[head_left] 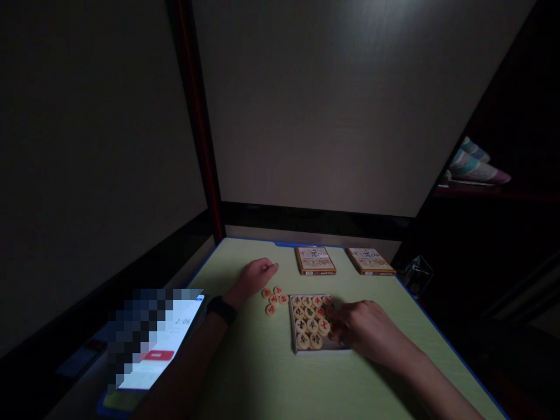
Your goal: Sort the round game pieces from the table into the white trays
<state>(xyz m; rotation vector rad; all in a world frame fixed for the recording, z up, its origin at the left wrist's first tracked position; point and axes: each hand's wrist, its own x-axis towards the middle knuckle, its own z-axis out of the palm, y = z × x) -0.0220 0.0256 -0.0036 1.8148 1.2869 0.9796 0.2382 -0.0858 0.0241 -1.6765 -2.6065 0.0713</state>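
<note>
Touching pieces (312,325), perhaps: right hand (371,331)

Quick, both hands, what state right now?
Left hand: loosely curled beyond the loose pieces; whether fully closed, can't tell.
Right hand: fingers bent at the box's right side; grip can't be told.

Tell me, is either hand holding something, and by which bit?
Can't tell: the right hand, fingers dim and blurred, is at the box; the left hand shows nothing held.
</note>
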